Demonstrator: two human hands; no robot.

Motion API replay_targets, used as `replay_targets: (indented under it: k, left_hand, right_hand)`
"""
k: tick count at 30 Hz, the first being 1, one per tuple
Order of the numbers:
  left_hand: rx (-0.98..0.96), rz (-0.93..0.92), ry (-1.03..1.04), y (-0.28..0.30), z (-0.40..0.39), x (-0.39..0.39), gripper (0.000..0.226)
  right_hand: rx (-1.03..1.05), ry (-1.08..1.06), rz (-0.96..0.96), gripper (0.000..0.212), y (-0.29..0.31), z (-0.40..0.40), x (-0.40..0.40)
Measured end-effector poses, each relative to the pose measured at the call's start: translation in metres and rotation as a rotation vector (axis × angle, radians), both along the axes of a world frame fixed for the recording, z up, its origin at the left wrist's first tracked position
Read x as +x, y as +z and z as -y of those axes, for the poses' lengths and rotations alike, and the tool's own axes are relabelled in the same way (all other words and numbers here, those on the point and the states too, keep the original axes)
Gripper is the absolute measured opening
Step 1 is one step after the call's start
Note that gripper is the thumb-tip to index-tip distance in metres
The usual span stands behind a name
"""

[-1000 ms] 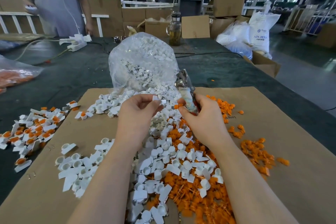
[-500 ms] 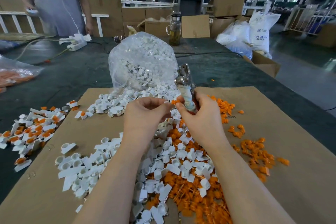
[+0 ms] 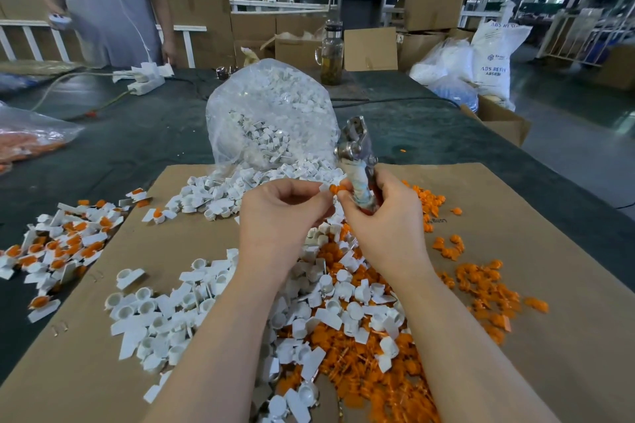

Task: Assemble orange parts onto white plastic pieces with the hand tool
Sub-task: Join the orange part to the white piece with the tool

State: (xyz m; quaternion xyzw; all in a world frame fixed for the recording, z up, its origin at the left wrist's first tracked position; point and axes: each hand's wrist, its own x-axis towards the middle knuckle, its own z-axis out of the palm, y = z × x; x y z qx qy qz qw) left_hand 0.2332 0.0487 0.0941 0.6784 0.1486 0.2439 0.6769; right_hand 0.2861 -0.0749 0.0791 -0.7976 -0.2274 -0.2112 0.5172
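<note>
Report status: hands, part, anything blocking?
Left hand pinches white piece. Right hand grips hand tool, fingertips on orange part. Nothing blocking.

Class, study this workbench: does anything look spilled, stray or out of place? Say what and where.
One small orange plastic part lies alone on the dark green table cover, beyond the brown cardboard sheet where the loose orange parts lie. The clear plastic bag of white pieces spills its contents onto the cardboard.
</note>
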Motion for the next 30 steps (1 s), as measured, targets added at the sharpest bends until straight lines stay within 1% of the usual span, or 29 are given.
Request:
replay_targets:
  k: [2, 7, 9, 11, 13, 17, 21, 23, 26, 30]
  left_hand:
    - [0.057, 0.002, 0.013, 0.0004, 0.0023, -0.0007, 0.011]
    - [0.158, 0.016, 0.025, 0.0013, 0.0034, -0.0019, 0.012]
    - [0.175, 0.020, 0.028, 0.0013, 0.0028, -0.0023, 0.013]
    - [0.197, 0.023, 0.031, 0.0007, 0.0025, -0.0022, 0.014]
    - [0.217, 0.023, 0.033, 0.0001, 0.0022, -0.0019, 0.015]
    - [0.244, 0.030, 0.038, -0.0007, 0.0018, -0.0017, 0.015]
    - [0.297, 0.046, 0.030, -0.0014, 0.0018, -0.0026, 0.018]
    - [0.278, 0.049, 0.038, -0.0018, 0.0010, -0.0023, 0.016]
    - [0.237, 0.040, 0.055, -0.0021, 0.0006, -0.0015, 0.014]
    - [0.260, 0.027, 0.068, -0.0029, 0.0018, 0.0001, 0.014]
  right_hand:
    - [-0.011, -0.004, 0.014, 0.016, 0.0002, -0.0007, -0.0004]
    - [-0.028, 0.000, 0.038, 0.032, 0.0030, -0.0021, -0.0017]
    - [-0.024, 0.006, 0.033, 0.030, 0.0032, -0.0020, -0.0017]
    - [-0.027, 0.015, 0.028, 0.022, 0.0023, -0.0015, -0.0011]
    - [-0.034, 0.019, 0.023, 0.018, 0.0018, -0.0011, -0.0009]
    - [-0.042, 0.013, 0.040, 0.022, 0.0020, -0.0005, -0.0010]
    - [-0.058, -0.001, 0.042, 0.034, 0.0018, -0.0008, -0.0018]
    - [-0.060, 0.002, 0.037, 0.031, 0.0023, -0.0018, -0.0016]
    - [-0.060, 0.016, 0.023, 0.020, 0.0026, -0.0024, -0.0009]
    - [-0.041, 0.046, -0.035, 0.010, 0.0012, -0.0015, 0.0002]
